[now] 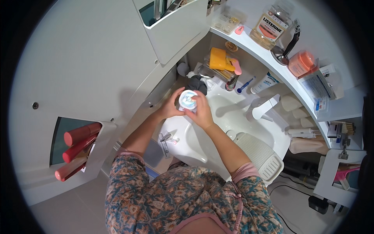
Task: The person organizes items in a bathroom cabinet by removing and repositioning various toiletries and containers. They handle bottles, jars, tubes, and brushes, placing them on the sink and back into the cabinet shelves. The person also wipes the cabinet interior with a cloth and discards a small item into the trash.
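Note:
A small round white tub (187, 99) with pale blue print on its top is held above the left side of the white washbasin (202, 144). My left hand (170, 106) wraps round its left side. My right hand (202, 111) grips it from the right, the fingers bent at the edge of its top. Whether the lid is loose cannot be made out. Just behind my right hand's fingers lies a dark grey cloth (197, 84), partly hidden by them.
A white faucet (265, 107) rises at the basin's right. A ribbed washboard (259, 154) rests over its front right edge. Behind stand a yellow cup (218, 59), a blue toothbrush (246, 84) and a white tube (265, 83). A curved shelf holds a mouthwash bottle (269, 29).

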Available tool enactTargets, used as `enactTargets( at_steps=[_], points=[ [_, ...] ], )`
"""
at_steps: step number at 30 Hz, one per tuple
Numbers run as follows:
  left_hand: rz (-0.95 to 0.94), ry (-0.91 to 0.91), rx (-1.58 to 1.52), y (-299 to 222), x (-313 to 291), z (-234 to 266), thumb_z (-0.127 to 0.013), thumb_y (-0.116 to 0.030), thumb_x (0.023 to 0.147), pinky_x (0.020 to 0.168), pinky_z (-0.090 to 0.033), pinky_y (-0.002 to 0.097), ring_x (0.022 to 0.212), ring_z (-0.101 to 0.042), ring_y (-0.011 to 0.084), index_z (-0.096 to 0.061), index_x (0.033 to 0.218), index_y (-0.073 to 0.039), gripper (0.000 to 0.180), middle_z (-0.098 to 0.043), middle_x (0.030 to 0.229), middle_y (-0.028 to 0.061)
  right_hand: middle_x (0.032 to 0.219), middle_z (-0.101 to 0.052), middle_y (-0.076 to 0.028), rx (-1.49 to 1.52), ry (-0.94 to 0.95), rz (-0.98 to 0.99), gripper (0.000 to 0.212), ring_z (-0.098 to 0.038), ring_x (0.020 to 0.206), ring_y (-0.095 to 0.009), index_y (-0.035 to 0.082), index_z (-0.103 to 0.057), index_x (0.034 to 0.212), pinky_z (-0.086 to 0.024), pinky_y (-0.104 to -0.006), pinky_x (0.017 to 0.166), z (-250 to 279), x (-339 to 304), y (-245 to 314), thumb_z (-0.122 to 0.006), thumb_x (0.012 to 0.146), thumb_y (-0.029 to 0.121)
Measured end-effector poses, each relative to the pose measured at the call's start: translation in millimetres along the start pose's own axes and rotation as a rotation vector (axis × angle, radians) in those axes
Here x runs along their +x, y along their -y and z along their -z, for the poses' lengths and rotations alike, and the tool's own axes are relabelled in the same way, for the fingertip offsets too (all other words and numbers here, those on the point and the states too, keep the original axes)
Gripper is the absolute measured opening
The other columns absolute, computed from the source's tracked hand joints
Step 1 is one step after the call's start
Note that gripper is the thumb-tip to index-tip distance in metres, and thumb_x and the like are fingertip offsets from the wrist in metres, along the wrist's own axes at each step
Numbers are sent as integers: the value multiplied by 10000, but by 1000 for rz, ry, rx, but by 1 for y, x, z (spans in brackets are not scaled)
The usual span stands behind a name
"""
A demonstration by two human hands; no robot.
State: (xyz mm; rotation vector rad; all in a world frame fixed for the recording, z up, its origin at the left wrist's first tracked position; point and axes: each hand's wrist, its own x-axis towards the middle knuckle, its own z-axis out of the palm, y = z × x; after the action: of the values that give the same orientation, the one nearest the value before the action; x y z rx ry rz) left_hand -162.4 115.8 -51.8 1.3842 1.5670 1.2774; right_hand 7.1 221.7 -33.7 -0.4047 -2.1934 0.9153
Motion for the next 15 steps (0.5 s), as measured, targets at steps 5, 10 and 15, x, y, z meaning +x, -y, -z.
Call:
enactTargets(
  at_steps=[5, 10, 15],
  points=[
    [62, -196, 7, 4, -15, 27, -829, -45, 619, 999, -421, 335, 1174, -518, 207, -385, 1370, -24, 872, -542, 1240, 128, 1206, -489, -207, 23, -257, -241, 514, -510, 1098, -368, 33, -460, 1072, -410, -401, 954, 8, -6, -26, -778, 680, 130],
    [219, -309, -328, -4, -15, 35, -791, -20, 677, 962, -440, 329, 1153, -525, 195, -389, 1352, 11, 786, -530, 1248, 128, 1297, -448, -239, 33, -25, -131, 561, -474, 1166, -400, 22, -456, 1107, -400, -426, 981, -12, -20, -17, -790, 671, 137],
    [-14, -154, -93, -9, -1, 9, -813, -73, 655, 973, -429, 335, 1183, -497, 205, -438, 1323, -17, 769, -487, 1294, 118, 1354, -403, -252, 73, 72, -213, 919, -443, 1215, -415, -8, -269, 1364, -393, -428, 1007, -23, -19, -7, -817, 639, 129]
  ],
)
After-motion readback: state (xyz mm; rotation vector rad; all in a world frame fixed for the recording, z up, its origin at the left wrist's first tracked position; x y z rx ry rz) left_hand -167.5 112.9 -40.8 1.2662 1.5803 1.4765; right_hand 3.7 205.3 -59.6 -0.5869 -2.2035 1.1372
